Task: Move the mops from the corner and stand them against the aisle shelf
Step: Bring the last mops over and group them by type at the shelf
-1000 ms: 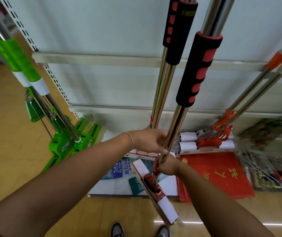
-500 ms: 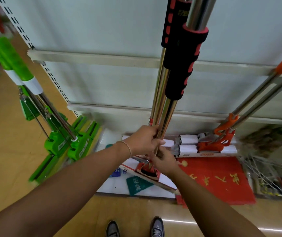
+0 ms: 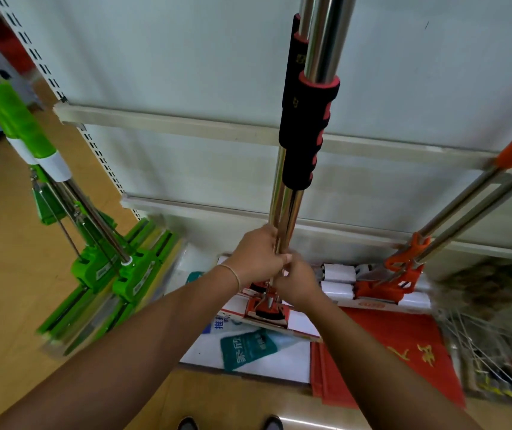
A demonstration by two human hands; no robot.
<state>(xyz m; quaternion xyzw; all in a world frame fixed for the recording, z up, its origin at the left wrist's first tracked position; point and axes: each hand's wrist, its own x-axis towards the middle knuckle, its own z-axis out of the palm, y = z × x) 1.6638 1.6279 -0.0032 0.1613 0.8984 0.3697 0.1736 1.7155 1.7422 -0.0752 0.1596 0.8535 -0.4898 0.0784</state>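
Both hands' grip, left hand [image 3: 256,254] and right hand [image 3: 295,279], stays closed around the mop poles [image 3: 284,209], now upright together.

Two mops with shiny steel poles [image 3: 284,212] stand nearly upright and pressed together, right in front of me, both gripped low down by my left hand [image 3: 256,257] and my right hand [image 3: 296,282]. Above my hands each pole wears a black foam grip [image 3: 304,135] with red ribs. Below my hands, their red and white sponge heads [image 3: 267,308] sit at the foot of the pale aisle shelf [image 3: 186,72]. Off to my left, two green mops [image 3: 102,243] lean against that shelf. Off to my right, two orange mops [image 3: 403,274] lean the same way, heads side by side.
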